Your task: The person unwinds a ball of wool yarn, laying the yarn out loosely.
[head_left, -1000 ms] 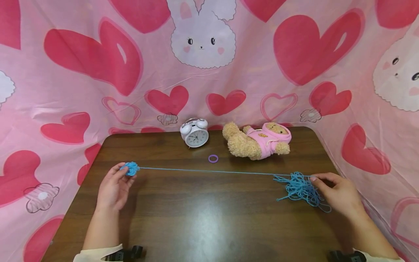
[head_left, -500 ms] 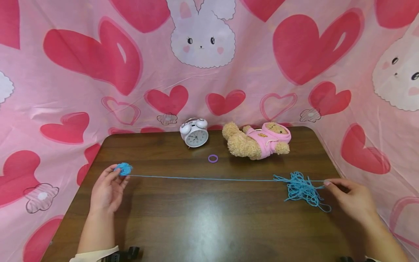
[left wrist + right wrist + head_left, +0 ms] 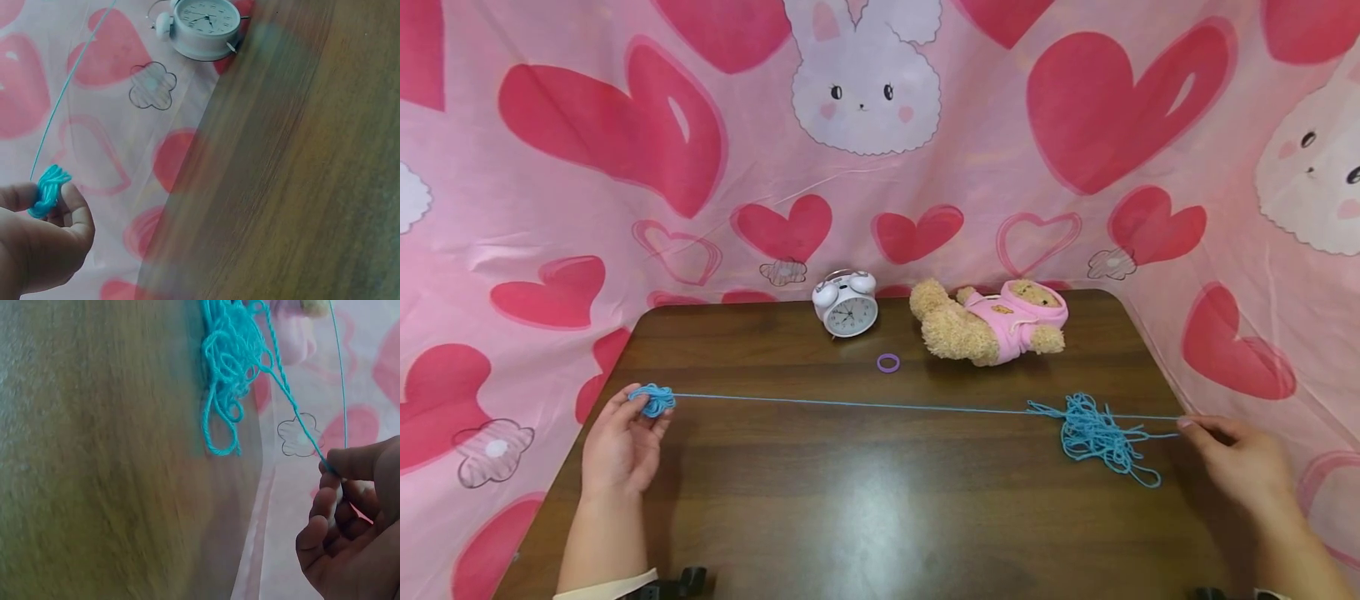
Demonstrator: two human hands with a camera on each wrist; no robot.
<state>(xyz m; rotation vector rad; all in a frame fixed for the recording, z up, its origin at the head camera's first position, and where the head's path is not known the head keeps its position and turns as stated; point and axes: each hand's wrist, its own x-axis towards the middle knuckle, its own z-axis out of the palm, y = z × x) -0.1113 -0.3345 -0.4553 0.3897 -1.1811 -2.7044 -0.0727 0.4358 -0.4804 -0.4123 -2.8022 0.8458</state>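
Between thumb and fingers, my left hand point(image 3: 623, 450) pinches a small wound bundle of blue yarn point(image 3: 657, 401) above the table's left side; the left wrist view shows that bundle point(image 3: 51, 190) up close. A taut blue strand point(image 3: 850, 405) runs from it across the table to my right hand point(image 3: 1243, 462), past the right edge. Thumb and fingertips there pinch the yarn. A loose tangle of blue yarn point(image 3: 1097, 437) lies on the table just left of the right hand. In the right wrist view a thicker strand point(image 3: 300, 422) joins that tangle point(image 3: 231, 350) to the fingertips.
At the back of the brown table point(image 3: 775, 517) stands a white twin-bell alarm clock point(image 3: 847, 307). A teddy bear in a pink hoodie point(image 3: 1000, 325) lies to its right. In front of the clock is a purple ring point(image 3: 888, 363). A pink heart-patterned cloth point(image 3: 925, 192) surrounds the table.
Both hands have moved outward, the left leftward with its bundle and the right rightward, so the strand between them is longer. The tangle's left loose end has been drawn in.
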